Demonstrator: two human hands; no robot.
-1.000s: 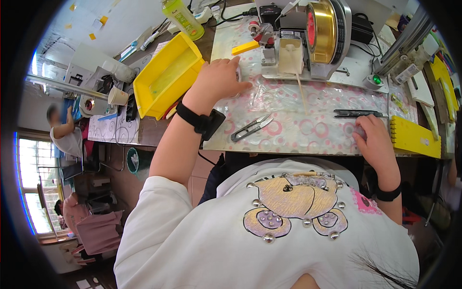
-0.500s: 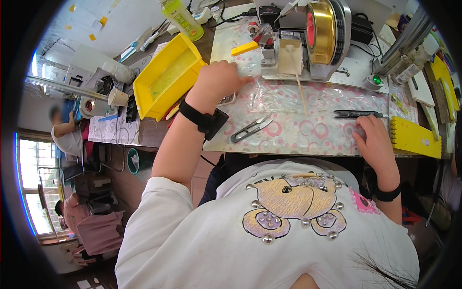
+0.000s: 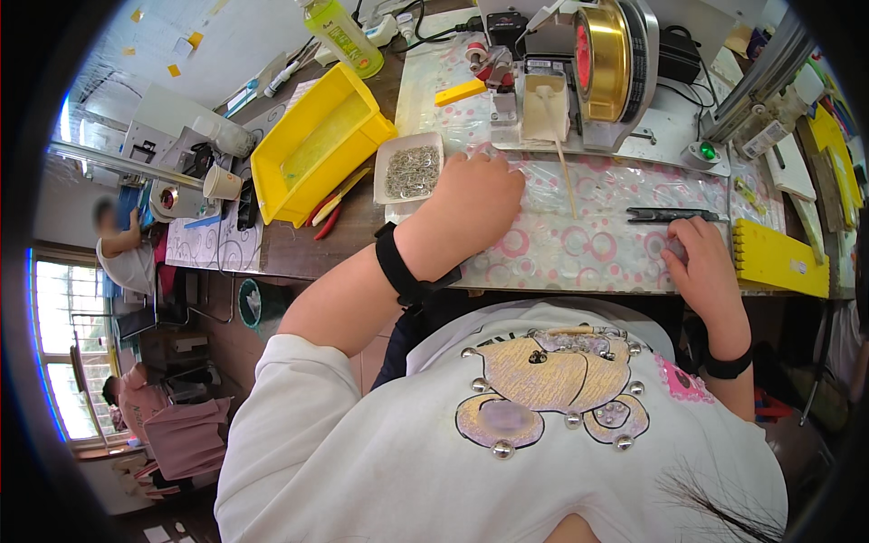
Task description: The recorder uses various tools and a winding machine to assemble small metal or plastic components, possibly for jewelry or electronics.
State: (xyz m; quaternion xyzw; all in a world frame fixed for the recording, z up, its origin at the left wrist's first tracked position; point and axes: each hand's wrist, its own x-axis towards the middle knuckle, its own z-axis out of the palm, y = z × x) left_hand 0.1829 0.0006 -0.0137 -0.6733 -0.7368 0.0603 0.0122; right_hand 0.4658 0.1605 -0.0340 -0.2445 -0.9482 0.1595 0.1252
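Note:
My left hand (image 3: pixel 475 204) is over the table mat, just right of a small white tray (image 3: pixel 380 185) filled with small silver metal pieces (image 3: pixel 412 172). Its fingers are curled; their tips, and whatever they may hold, are hidden beneath the hand. The thread snips seen before are covered by this hand. My right hand (image 3: pixel 706 267) rests at the mat's front right, fingers loosely bent and thumb apart, with nothing visible in it. Just beyond its fingertips lies a long narrow black tool (image 3: pixel 672 214).
A machine with a gold tape roll (image 3: pixel 605 59) stands at the back, a thin wooden stick (image 3: pixel 566 172) leaning out before it. A yellow bin (image 3: pixel 272 190) and pliers (image 3: pixel 330 220) are at left, a green bottle (image 3: pixel 344 41) behind. At right lies a yellow ridged block (image 3: pixel 783 258).
My left hand has moved right and nearer, off the white tray, which now shows with its metal pieces. It now covers the thread snips. My right hand has hardly moved.

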